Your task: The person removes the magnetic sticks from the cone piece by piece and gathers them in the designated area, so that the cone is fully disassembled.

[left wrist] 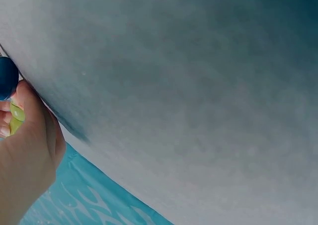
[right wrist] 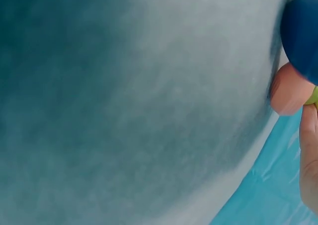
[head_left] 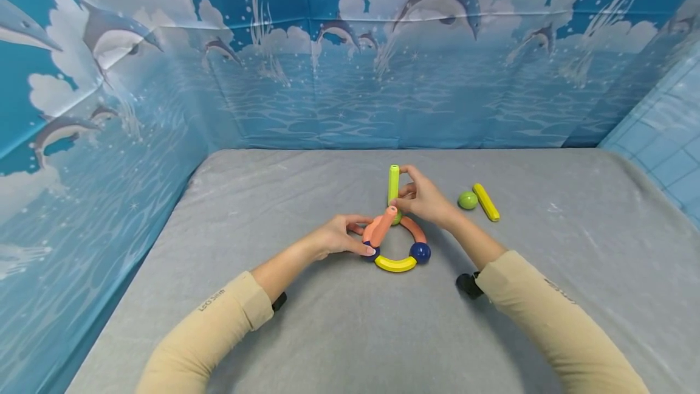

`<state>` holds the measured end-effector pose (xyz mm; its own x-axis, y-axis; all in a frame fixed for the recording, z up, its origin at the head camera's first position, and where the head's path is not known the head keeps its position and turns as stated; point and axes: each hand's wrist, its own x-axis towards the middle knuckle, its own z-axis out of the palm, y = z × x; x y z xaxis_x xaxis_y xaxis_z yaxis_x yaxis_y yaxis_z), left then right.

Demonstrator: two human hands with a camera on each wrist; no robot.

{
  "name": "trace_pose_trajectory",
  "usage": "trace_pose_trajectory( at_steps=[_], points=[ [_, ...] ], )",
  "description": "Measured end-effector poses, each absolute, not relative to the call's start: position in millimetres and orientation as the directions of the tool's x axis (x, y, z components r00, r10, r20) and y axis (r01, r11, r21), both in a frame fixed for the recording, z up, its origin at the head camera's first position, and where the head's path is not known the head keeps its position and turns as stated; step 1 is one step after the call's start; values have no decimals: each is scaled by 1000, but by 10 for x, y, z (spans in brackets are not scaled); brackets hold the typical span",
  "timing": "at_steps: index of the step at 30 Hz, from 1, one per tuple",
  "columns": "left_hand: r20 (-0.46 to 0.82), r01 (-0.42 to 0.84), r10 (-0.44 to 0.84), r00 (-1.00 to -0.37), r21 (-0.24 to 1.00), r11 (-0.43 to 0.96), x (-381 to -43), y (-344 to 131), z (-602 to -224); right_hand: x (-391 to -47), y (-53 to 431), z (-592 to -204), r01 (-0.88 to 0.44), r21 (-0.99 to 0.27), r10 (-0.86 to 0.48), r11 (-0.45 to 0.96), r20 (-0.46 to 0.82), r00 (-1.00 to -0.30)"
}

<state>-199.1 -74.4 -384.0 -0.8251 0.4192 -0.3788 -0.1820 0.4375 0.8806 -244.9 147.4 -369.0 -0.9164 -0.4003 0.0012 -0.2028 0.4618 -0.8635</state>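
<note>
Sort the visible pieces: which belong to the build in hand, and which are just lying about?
Job in hand:
straight lime-green rod, upright at the right hand
round green ball beneath it
straight orange rod, tilted
two glossy dark-blue balls, one at the left hand
curved yellow rod
curved orange rods

Lying apart, untouched:
loose green ball
straight yellow rod

From above, the head view faces forward and down across the bench [head_left: 306,333]. Each wrist view looks along it, low, close and tilted; the right one's upper-right blue ball [right wrist: 303,36] also shows near the head view's lower middle.
</note>
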Motion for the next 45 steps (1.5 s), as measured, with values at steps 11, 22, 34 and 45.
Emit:
trace_pose_trajectory(
  at_steps=[11, 22, 34, 45],
  points=[
    [-376, -178, 414, -829, 880, 441, -1968, -756, -3816, -2428, 1445, -3695, -168, -884, -391, 436, -18, -920],
    [-382, -189, 402, -832, 877, 441, -1963, -771, -3800, -2383, 1383, -3655, -213, -856, -389, 470, 15, -921],
    [-372, -170, 408, -834, 876, 450, -1958, -758, -3814, -2378, 1386, -3683, -265, -801, -369, 537, 59, -927],
    [-377, -172, 407, -832, 873, 457, -1958, -739, -3805, -2423, 1453, -3641, -145, -872, -307, 468, -6, -952]
  ],
)
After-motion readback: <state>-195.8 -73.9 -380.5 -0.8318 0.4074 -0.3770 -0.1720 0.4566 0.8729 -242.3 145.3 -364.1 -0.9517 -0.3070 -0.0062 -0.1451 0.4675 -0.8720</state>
